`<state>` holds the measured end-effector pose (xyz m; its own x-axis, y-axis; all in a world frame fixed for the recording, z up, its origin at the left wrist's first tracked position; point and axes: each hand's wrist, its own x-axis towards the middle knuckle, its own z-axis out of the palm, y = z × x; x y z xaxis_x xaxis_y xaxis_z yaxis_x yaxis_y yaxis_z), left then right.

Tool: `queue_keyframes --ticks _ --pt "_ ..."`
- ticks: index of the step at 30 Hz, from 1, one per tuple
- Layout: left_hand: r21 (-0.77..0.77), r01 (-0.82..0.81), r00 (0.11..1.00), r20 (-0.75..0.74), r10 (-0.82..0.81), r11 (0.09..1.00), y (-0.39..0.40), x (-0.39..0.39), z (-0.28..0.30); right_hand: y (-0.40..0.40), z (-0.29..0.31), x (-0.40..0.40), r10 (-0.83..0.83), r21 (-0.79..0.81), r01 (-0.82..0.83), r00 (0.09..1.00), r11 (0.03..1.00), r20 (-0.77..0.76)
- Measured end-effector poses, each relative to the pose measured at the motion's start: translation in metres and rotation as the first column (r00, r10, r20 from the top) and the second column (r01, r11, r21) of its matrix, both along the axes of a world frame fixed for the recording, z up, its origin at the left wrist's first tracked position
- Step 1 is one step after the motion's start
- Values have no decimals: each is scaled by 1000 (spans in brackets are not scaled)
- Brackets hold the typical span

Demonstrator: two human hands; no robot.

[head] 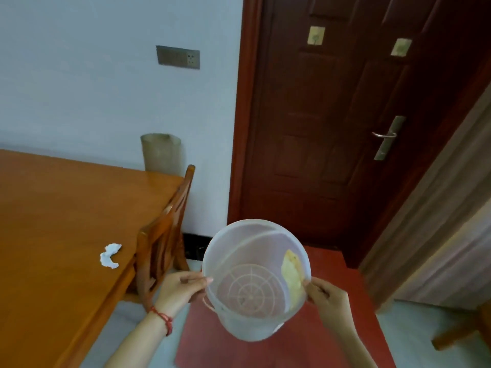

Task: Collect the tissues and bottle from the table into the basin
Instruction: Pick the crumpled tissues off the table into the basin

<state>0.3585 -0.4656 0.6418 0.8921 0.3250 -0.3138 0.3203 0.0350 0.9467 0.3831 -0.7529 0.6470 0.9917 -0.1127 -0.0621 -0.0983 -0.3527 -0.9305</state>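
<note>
You gripped the basin (256,277) by its rim with your left hand (183,286) and right hand (328,296), off the table (53,208). The tissue (110,256) lay near the table's edge; reaching over could tip the basin.
</note>
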Motion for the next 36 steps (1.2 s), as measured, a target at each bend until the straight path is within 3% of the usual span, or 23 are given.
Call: queue_keyframes --ticks 9,20,26,36 --pt "-22 -242 968 -79 239 970 42 68 -38 51 -26 118 218 5 -218 975 976 -46" --pt "3 -303 927 -233 295 953 59 96 -74 86 -45 210 399 -53 -413 900 909 -175" --pt "-23 -591 782 -262 566 806 38 89 -85 107 -62 250 572 -37 -593 789 804 -223" --pt "-92 -861 498 -352 792 501 -28 61 -100 141 -77 292 830 -8 -867 479 498 -286"
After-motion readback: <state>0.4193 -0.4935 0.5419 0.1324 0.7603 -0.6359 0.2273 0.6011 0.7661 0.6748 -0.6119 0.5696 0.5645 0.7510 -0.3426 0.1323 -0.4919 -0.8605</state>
